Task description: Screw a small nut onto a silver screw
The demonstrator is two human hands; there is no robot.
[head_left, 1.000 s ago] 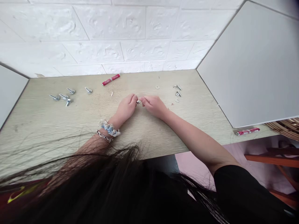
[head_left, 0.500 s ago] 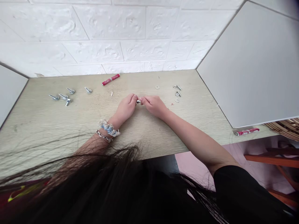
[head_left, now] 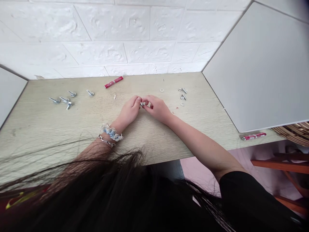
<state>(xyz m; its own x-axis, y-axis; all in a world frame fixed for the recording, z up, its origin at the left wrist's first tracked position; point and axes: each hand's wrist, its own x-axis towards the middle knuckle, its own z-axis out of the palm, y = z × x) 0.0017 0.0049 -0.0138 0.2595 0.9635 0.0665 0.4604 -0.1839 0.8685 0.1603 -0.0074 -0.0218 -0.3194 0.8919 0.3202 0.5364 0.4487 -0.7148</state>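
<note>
A small silvery bolt [head_left: 142, 104] with what looks like a nut or washer on it shows between my hands, just above the middle of the table. My left hand [head_left: 129, 110] is closed, pinching one end with thumb and fingers. At the other end, the thumb and forefinger of my right hand [head_left: 158, 109] curl around the bolt's tip, with a gap behind them. My fingers hide part of the bolt. To the right lie two loose bolts [head_left: 184, 91], nuts [head_left: 182, 97] beside them, and a flat washer [head_left: 162, 90].
Several bolts with fitted hardware [head_left: 68, 104] lie at the left of the table [head_left: 82, 129]. A red tube-like stick [head_left: 113, 82] rests near the white brick wall [head_left: 137, 51]; another red stick [head_left: 253, 136] lies at the right edge. A grey panel [head_left: 263, 67] stands on the right.
My right thumb and forefinger have spread from a tight pinch into a looser curl, showing more of the bolt. My left hand keeps its pinch.
</note>
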